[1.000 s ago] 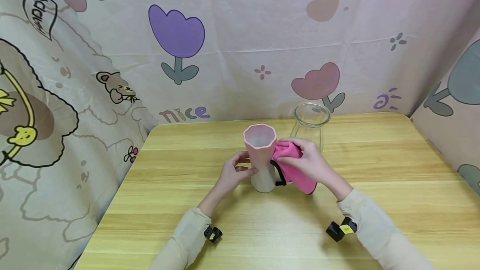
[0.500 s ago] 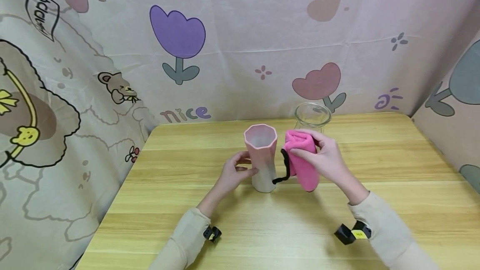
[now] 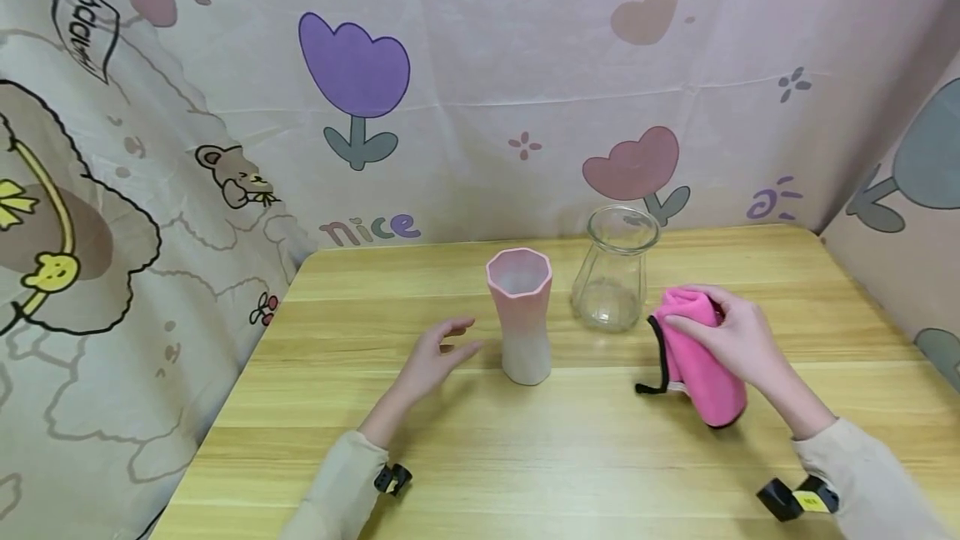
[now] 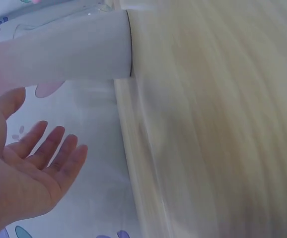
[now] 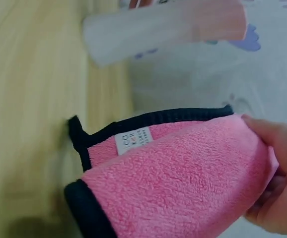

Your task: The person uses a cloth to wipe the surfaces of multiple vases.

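A vase, pink at its scalloped rim and fading to white below, stands upright mid-table. Just left of it is my left hand, its fingers loosely spread and apart from the vase. The left wrist view shows that palm holding nothing, with the vase's white lower part close by. On the right, my right hand grips the top of a folded pink towel with black edging. A small white label shows on the towel in the right wrist view.
A clear glass vase with a wide rim stands behind and right of the pink vase, between it and the towel. The wooden table ends at a printed cloth backdrop behind and on both sides.
My right hand has carried the pink towel away from the pink vase to the right, uncovering the glass vase. My left hand has let go of the pink vase and drawn back left.
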The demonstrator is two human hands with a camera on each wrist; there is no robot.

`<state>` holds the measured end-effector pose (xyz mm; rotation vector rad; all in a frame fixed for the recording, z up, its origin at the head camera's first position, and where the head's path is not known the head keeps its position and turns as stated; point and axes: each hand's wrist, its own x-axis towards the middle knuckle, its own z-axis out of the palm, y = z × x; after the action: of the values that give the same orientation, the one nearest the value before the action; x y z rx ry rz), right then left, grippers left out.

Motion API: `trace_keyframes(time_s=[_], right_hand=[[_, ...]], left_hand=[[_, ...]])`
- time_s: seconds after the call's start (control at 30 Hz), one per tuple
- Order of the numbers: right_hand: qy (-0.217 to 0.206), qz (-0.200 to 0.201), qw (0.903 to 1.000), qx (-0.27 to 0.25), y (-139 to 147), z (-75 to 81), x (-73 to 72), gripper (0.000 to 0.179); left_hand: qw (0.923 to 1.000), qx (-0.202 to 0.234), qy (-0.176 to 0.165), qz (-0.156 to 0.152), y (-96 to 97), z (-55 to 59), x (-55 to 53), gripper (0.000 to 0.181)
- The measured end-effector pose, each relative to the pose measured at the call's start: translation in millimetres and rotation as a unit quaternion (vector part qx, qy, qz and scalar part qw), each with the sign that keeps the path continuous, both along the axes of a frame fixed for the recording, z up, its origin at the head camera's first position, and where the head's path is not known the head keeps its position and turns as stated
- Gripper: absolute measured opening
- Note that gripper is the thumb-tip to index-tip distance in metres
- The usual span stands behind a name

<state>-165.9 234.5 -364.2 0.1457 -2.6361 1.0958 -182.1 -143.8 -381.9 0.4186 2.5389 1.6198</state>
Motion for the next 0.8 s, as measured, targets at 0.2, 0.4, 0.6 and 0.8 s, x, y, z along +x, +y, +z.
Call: trace_keyframes(time_s=[0.2,0.4,0.6,0.8], right_hand=[[-0.036,-0.022,0.9960,0.079,29.6,-11.0,1.8,0.052],[-0.059,-0.048,0.9891,0.126,44.1,-26.0,-7.6,0.056],[-0.064,-0.071,0.9852,0.143,48.0,-37.2,-21.6,0.058],[-0.052,-0.079,0.9832,0.156,48.6,-49.2,-33.0,0.054]], left_hand=[[0.9996,-0.024,0.000,0.016,-11.0,0.7,4.5,0.040],[0.9992,-0.033,0.011,0.021,-24.8,-25.0,-8.4,0.041],[0.9980,-0.056,0.025,0.019,-34.7,-38.3,-13.7,0.044],[0.9962,-0.073,0.039,0.027,-38.4,-39.5,-13.3,0.046]])
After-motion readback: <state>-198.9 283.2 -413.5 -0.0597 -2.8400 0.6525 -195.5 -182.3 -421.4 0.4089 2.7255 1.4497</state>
